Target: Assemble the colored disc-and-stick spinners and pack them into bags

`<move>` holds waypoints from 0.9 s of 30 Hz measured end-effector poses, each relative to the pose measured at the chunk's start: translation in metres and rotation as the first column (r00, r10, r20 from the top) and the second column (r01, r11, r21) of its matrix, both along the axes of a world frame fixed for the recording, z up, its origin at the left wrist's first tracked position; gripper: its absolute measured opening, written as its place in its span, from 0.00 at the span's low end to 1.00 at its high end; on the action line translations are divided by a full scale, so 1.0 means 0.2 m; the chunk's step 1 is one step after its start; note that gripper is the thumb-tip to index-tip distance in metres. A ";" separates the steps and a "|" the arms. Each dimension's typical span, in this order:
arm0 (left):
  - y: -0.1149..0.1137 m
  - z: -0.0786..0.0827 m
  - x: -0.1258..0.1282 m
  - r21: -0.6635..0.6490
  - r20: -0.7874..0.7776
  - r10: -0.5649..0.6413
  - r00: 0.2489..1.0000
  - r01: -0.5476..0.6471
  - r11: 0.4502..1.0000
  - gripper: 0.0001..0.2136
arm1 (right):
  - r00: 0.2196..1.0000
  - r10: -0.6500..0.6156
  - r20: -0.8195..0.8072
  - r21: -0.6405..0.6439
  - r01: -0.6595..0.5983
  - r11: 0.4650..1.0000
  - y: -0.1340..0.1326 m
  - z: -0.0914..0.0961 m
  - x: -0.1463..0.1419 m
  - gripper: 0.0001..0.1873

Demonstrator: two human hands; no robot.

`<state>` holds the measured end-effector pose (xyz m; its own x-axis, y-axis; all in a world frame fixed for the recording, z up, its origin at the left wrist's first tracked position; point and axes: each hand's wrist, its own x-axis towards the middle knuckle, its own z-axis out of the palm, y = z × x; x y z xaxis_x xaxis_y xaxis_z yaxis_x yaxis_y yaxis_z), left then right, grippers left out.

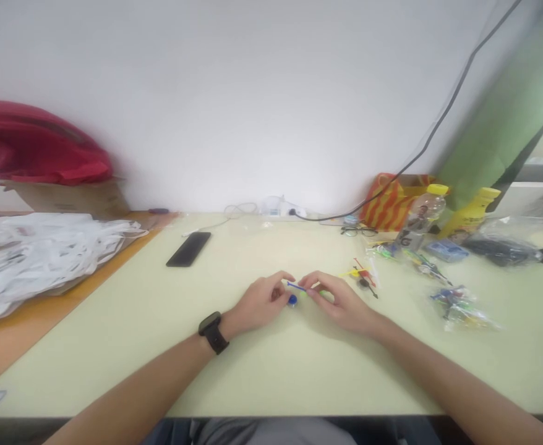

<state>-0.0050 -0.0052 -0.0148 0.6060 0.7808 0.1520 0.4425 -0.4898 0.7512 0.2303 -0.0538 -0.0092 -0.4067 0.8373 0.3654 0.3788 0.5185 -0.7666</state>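
My left hand (262, 301) and my right hand (339, 299) meet at the middle of the pale green table (262, 371). Between their pinched fingertips is a small plastic toy part (295, 288): a thin blue rod with a round blue piece below it and a bit of green at the right end. Both hands have their fingers closed on it. A black watch (213, 332) is on my left wrist. Loose red, yellow and black toy parts (363, 275) lie just right of my right hand.
A black phone (188, 248) lies at the back left. White plastic bags (39, 253) are piled on the left. Clear bags of coloured parts (457, 306), a bottle (423, 213), glasses (359, 231) and a striped bag (385, 204) stand at the right back.
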 end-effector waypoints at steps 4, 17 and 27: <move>0.00 -0.01 0.01 -0.006 0.006 -0.002 1.000 0.002 1.000 0.14 | 0.989 0.001 0.151 0.043 -0.008 0.999 0.00 -0.01 0.03 0.09; -0.01 -0.02 0.01 -0.019 -0.003 -0.013 1.000 0.013 1.000 0.13 | 0.722 -0.578 0.381 0.213 0.539 0.815 0.14 -0.01 0.25 0.07; -0.01 -0.03 0.02 0.175 -0.069 0.072 0.995 -0.059 0.983 0.16 | 0.983 -0.112 -0.148 -0.196 0.082 0.977 0.08 -0.03 0.04 0.09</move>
